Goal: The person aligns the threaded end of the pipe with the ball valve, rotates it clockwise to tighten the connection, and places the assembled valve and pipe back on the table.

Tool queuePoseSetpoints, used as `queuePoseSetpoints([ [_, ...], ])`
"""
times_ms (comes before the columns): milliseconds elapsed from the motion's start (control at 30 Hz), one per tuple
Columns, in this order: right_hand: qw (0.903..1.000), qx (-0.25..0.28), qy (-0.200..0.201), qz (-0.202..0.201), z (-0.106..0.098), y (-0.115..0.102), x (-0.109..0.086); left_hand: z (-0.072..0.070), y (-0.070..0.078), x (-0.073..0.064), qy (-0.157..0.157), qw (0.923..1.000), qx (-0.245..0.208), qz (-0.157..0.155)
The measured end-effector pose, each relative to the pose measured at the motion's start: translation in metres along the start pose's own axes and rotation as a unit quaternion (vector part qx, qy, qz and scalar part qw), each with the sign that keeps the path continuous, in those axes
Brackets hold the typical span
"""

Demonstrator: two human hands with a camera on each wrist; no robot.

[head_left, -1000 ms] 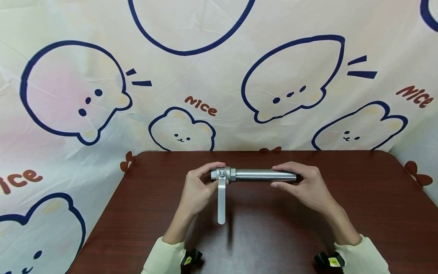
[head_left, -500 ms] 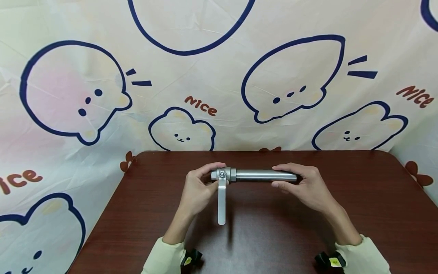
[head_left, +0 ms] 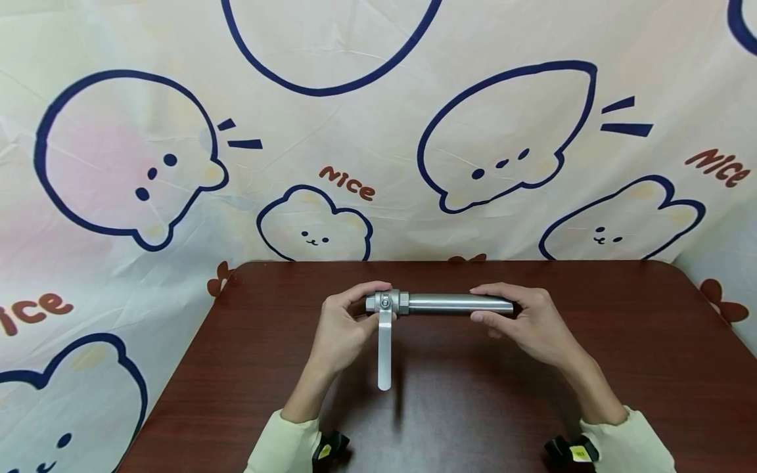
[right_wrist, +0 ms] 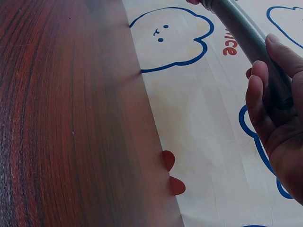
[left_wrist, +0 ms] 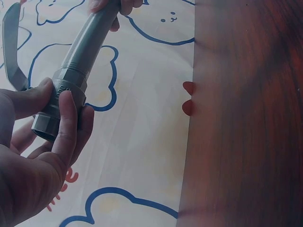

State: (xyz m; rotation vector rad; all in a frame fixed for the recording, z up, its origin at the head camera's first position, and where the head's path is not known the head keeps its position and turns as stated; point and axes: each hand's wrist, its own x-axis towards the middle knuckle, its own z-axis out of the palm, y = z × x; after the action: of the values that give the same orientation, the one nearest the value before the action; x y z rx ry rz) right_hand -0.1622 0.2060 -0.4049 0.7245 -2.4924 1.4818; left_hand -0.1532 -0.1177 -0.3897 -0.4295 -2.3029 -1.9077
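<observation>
A silver ball valve (head_left: pixel 390 301) is joined at its hex end to a smooth steel pipe (head_left: pixel 443 303), and the two lie level between my hands above the table. Its flat lever handle (head_left: pixel 384 355) points toward me, square to the pipe. My left hand (head_left: pixel 343 328) grips the valve body, index finger on the far side and thumb on the near side by the lever. At the other end my right hand (head_left: pixel 532 322) holds the pipe between thumb and fingers. In the left wrist view the valve's open outer end (left_wrist: pixel 43 127) shows among the fingers.
Below the hands is a dark brown wooden table (head_left: pixel 473 407) with rounded far corners. Behind it hangs a pale cloth (head_left: pixel 396 131) printed with blue-outlined bears. A black wrist camera (head_left: pixel 331 447) sits at the left sleeve, another (head_left: pixel 570 450) at the right.
The valve and pipe have shifted very slightly toward me and to the right. A fingertip now shows below my right thumb; both hands keep their grip.
</observation>
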Motion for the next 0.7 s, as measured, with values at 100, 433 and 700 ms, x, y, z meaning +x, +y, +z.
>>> queuePoseSetpoints([
  [100, 1.0000, -0.007, 0.004, 0.000, 0.0006, -0.0006, 0.0002, 0.0004, 0.0004, 0.0000, 0.002, 1.0000, 0.001, 0.002],
  [433, 0.9965, -0.063, 0.043, -0.035, 0.0054, 0.0000, 0.0007, 0.0012, 0.0004, -0.0002, 0.013, 0.9999, 0.006, -0.004],
  [700, 0.9972, -0.055, 0.041, -0.029, 0.0051, -0.0034, 0.0013, 0.0007, -0.0001, 0.0005, 0.013, 0.9998, 0.015, 0.001],
])
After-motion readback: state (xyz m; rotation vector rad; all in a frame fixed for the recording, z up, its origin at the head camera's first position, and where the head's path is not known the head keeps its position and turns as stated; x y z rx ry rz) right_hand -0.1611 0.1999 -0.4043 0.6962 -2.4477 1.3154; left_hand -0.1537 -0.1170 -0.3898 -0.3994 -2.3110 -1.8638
